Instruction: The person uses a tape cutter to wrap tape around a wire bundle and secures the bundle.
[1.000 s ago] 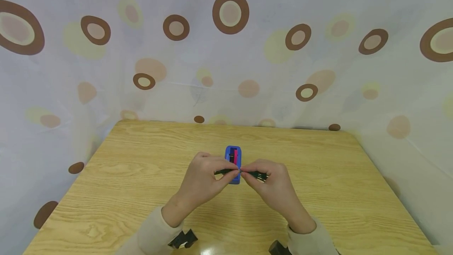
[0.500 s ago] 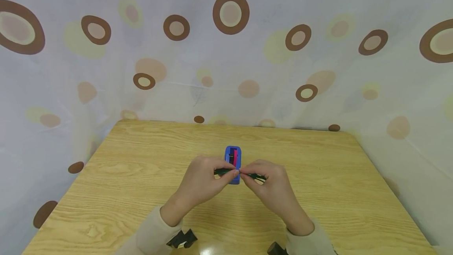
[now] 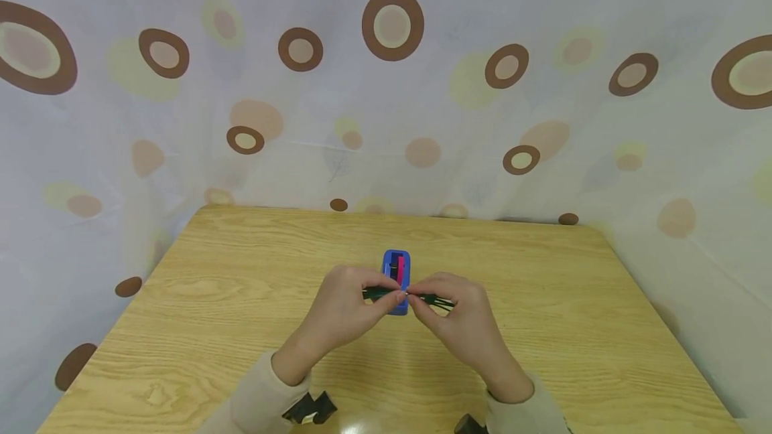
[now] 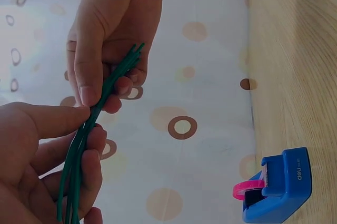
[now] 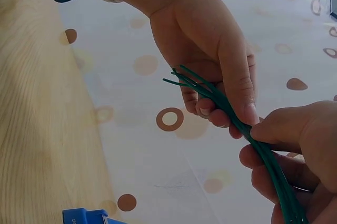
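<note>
Over the middle of the table, both hands meet at a bundle of thin green strands (image 4: 79,153). My left hand (image 3: 350,303) grips one length of it, thumb on top and fingers curled beneath. Its fingertips almost meet those of my right hand (image 3: 461,307), which pinches the bundle between thumb and fingers. Loose strand ends fan out past the right hand's fingers in the left wrist view. Just behind the fingertips in the head view stands a blue tape dispenser (image 3: 397,258) with a pink roll (image 4: 247,188); the hands partly cover it.
The wooden table (image 3: 241,240) runs back to a pale curtain (image 3: 386,99) printed with brown rings and spots. Dark pieces of wrist gear (image 3: 310,408) show by the cuffs at the near side.
Both hands keep their hold on the bundle and shift very slightly left. The strands beside the right hand look less fanned out than a second ago. The dispenser stays put.
</note>
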`<state>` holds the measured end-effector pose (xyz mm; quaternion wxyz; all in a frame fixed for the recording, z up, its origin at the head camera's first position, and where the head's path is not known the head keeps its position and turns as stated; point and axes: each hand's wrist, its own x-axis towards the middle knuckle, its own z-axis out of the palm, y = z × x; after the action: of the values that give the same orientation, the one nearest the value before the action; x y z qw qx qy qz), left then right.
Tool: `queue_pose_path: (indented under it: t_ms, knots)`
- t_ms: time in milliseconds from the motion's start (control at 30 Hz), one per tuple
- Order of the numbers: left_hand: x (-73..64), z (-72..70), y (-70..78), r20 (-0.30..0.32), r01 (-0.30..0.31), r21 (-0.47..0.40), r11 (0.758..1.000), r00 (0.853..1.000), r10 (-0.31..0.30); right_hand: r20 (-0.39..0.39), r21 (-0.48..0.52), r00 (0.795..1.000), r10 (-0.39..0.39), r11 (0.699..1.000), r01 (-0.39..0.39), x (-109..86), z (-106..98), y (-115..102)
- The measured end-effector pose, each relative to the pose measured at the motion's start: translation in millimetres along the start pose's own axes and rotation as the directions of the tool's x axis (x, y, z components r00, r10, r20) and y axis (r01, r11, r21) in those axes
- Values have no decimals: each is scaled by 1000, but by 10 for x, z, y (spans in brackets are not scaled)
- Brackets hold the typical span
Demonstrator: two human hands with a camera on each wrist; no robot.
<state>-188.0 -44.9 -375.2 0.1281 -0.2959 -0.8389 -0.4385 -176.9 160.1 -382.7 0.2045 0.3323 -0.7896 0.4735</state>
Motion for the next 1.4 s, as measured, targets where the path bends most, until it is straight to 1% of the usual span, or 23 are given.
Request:
queue_pose_path:
  t_ms: [200, 400, 500, 600, 733, 833, 933, 1067, 1267, 1400]
  knots:
    - [3, -4, 2, -13, -35, -6, 999, 999, 35, 10, 13, 1000, 18, 1000, -18, 3, -6, -8]
    - [9, -1, -13, -37, -116, 43, 992, 992, 118, 34, 28, 997, 68, 997, -69, -1, -10, 7]
    - [7, 0, -14, -47, -148, 72, 986, 987, 152, 47, 16, 994, 95, 995, -95, -4, -12, 10]
    - [0, -1, -8, -56, -158, 126, 979, 984, 167, 60, -9, 990, 131, 991, -130, -3, -18, 4]
    - [-13, 3, -7, -66, -157, 198, 968, 983, 173, 91, -21, 979, 181, 984, -179, 3, -25, -10]
    - [-20, 9, -7, -66, -158, 214, 964, 982, 176, 114, -18, 971, 211, 977, -211, 8, -28, -17]
    - [-21, 7, 1, -64, -157, 216, 964, 983, 175, 118, -19, 966, 229, 973, -229, 9, -29, -24]
    - [-21, 1, 5, -62, -159, 211, 964, 983, 175, 105, -17, 970, 220, 976, -219, 10, -28, -29]
    - [-11, -12, 11, -59, -172, 175, 969, 981, 185, 88, -22, 980, 178, 984, -177, 8, -24, -32]
    - [-11, -14, 12, -56, -167, 161, 973, 983, 177, 73, -42, 987, 141, 989, -138, 4, -18, -32]
